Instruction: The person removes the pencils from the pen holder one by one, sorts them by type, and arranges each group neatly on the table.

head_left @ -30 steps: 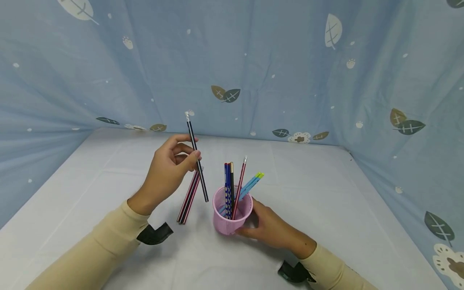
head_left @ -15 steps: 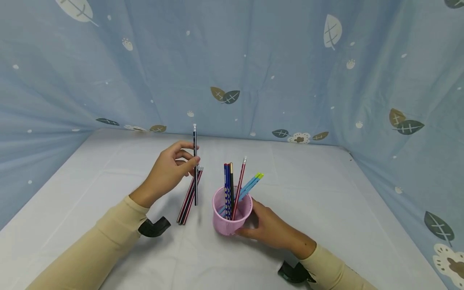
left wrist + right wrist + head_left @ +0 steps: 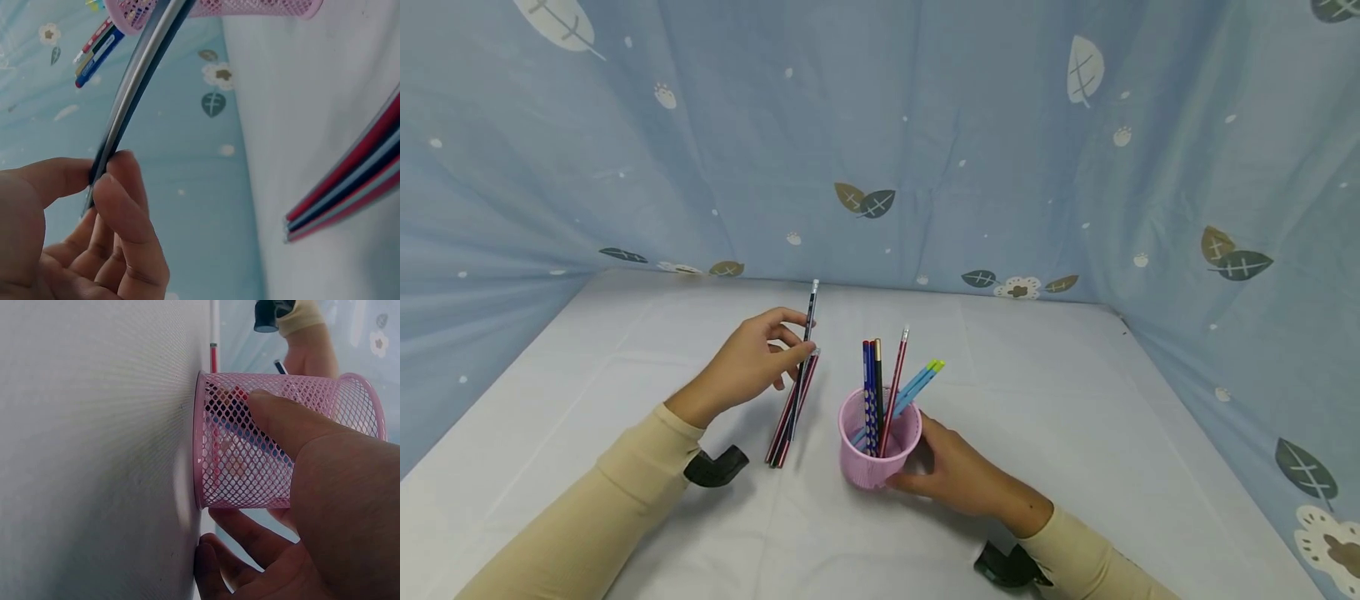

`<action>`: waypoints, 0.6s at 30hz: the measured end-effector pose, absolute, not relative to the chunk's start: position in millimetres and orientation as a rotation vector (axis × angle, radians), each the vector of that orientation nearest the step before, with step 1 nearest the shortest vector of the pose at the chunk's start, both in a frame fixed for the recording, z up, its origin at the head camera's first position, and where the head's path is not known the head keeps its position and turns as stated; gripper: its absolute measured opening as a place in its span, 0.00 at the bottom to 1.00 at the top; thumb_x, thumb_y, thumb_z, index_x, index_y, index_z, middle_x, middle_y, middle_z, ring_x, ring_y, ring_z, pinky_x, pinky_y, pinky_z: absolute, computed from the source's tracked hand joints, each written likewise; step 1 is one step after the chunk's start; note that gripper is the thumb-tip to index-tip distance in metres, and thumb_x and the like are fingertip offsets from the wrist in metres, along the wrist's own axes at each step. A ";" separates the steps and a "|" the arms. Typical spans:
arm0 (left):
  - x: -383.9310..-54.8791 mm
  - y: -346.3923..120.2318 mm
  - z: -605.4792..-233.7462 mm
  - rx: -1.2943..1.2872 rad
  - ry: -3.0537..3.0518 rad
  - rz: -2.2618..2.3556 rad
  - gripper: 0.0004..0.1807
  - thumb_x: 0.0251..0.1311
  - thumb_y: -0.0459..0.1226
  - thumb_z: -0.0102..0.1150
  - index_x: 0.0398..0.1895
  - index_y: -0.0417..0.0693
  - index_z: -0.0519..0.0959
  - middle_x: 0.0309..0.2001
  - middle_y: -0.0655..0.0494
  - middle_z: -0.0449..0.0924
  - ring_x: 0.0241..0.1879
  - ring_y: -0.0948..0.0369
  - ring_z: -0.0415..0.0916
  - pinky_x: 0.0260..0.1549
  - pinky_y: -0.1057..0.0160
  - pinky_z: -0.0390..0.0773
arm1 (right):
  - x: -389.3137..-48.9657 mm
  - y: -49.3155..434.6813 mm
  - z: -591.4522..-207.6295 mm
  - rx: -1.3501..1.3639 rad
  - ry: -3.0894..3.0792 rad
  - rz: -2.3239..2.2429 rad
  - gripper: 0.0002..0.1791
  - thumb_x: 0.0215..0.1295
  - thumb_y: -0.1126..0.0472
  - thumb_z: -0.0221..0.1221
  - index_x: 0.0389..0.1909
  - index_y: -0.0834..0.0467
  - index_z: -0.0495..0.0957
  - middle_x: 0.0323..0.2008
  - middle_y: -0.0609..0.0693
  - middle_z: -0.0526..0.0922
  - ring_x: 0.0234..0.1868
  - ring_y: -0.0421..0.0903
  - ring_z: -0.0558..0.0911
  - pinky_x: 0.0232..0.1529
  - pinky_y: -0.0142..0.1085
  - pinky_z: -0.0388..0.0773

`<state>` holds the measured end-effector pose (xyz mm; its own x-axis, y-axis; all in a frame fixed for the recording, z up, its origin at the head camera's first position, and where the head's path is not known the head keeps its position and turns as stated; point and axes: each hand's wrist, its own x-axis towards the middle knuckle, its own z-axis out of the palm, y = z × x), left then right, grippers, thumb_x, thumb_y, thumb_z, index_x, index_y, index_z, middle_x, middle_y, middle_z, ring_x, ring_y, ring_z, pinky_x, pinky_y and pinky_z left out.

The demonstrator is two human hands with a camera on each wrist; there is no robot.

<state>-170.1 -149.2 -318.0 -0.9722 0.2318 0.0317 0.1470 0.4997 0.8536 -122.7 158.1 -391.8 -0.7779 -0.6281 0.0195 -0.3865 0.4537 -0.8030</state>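
Note:
My left hand [image 3: 741,367] pinches a dark pencil with pale stripes [image 3: 810,312] between thumb and fingertips. It is held nearly upright, its white eraser end on top, above a small bundle of red and dark striped pencils [image 3: 779,452] lying on the table. In the left wrist view the pencil [image 3: 140,69] stays apart from the bundle. My right hand [image 3: 964,473] grips a pink mesh pencil cup [image 3: 867,473] from its right side, with the thumb across the mesh in the right wrist view. Blue patterned, black, red and light blue pencils stand in the cup.
A white cloth covers the table [image 3: 1045,400]. Behind it hangs a blue curtain [image 3: 1000,167] printed with leaves and flowers. Black wrist devices [image 3: 717,467] sit at both sleeve cuffs.
My left hand has lowered slightly and tilted the pencil, its lower end swinging left from near the cup to over the bundle. The right hand and cup have stayed put.

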 end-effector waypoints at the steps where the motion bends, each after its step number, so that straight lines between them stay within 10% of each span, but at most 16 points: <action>1: -170.6 -150.2 -318.5 0.328 2.641 1.483 0.24 0.69 0.42 0.60 0.65 0.49 0.69 0.45 0.40 0.83 0.33 0.47 0.84 0.28 0.49 0.84 | -122.7 157.9 -392.0 -0.864 2.427 -1.230 0.49 0.58 0.52 0.72 0.76 0.48 0.55 0.72 0.42 0.68 0.75 0.42 0.64 0.74 0.48 0.60; 18: -180.1 -163.4 -331.0 0.303 2.648 1.286 0.27 0.69 0.42 0.60 0.67 0.42 0.68 0.43 0.41 0.83 0.29 0.50 0.84 0.25 0.52 0.84 | -122.0 158.0 -391.6 -0.852 2.419 -1.236 0.50 0.58 0.52 0.72 0.77 0.47 0.54 0.73 0.41 0.66 0.75 0.42 0.63 0.74 0.48 0.59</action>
